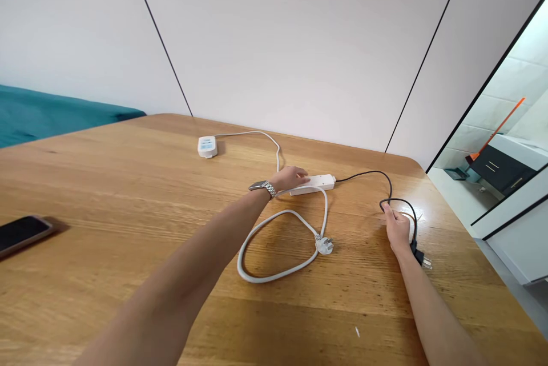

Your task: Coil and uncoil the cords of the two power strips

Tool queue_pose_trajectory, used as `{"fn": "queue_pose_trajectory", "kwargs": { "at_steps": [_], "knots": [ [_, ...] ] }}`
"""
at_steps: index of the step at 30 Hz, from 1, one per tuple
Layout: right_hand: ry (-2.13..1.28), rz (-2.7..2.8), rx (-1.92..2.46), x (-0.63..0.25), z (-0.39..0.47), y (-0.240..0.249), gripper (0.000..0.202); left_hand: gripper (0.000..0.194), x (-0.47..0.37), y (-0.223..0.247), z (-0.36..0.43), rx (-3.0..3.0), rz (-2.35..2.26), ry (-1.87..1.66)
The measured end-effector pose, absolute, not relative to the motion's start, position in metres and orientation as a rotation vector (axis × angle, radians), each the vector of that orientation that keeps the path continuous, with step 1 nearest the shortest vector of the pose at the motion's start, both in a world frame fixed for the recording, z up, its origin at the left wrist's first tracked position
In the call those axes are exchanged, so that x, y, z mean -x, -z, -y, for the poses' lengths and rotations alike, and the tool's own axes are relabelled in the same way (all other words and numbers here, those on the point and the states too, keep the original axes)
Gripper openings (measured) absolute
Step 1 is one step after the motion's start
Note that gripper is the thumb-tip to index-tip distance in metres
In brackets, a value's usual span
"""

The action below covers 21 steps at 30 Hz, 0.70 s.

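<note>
My left hand (291,177), with a watch (263,186) on its wrist, grips the left part of a white power strip (322,182) lying on the wooden table. A black cord (363,173) leaves the strip's right end. My right hand (397,229) is closed on this cord, and its black plug (422,259) lies just right of the wrist. In front of the strip, a thick white cord (274,279) loops on the tabletop, ending in a whitish plug (324,245). A small white socket block (208,147) sits further back at the left, with a white cord running toward my left hand.
A dark-screened phone (24,233) lies at the left of the table (141,183). White wall panels (282,52) stand behind it. Beyond the right edge an opening shows a dark cabinet (500,169) and an orange-handled broom (500,126). A small white scrap (357,332) lies near the front.
</note>
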State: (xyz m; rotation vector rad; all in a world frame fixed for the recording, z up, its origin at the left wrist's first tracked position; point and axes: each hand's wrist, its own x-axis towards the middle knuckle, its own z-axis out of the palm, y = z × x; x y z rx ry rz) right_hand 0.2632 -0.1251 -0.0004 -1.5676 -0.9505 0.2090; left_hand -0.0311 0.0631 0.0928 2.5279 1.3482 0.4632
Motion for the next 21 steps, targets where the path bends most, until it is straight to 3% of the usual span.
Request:
{"fn": "queue_pose_trajectory", "kwargs": {
  "at_steps": [4, 7, 9, 12, 18, 21],
  "knots": [
    [-0.156, 0.745, 1.488, -0.265, 0.124, 0.001, 0.057, 0.044, 0.023, -0.094, 0.012, -2.594, -1.239, -0.739],
    [-0.142, 0.621, 1.415, -0.268, 0.122, 0.001, 0.057, 0.056, 0.025, -0.076, 0.083, -2.961, -0.409, -0.503],
    [-0.161, 0.550, 1.374, -0.270, 0.120, 0.001, 0.057, 0.045, 0.034, -0.061, 0.109, -3.084, -0.247, -0.398],
    [-0.201, 0.488, 1.333, -0.273, 0.117, 0.000, 0.057, 0.032, 0.060, -0.047, 0.100, -3.171, -0.447, -0.288],
    [-0.305, 0.523, 1.245, -0.274, 0.114, -0.005, 0.059, 0.043, 0.122, -0.047, 0.011, -3.035, -1.137, -0.246],
    [-0.325, 0.646, 1.242, -0.264, 0.116, -0.009, 0.056, 0.039, 0.125, -0.058, -0.006, -2.915, -1.585, -0.364]
  ]
}}
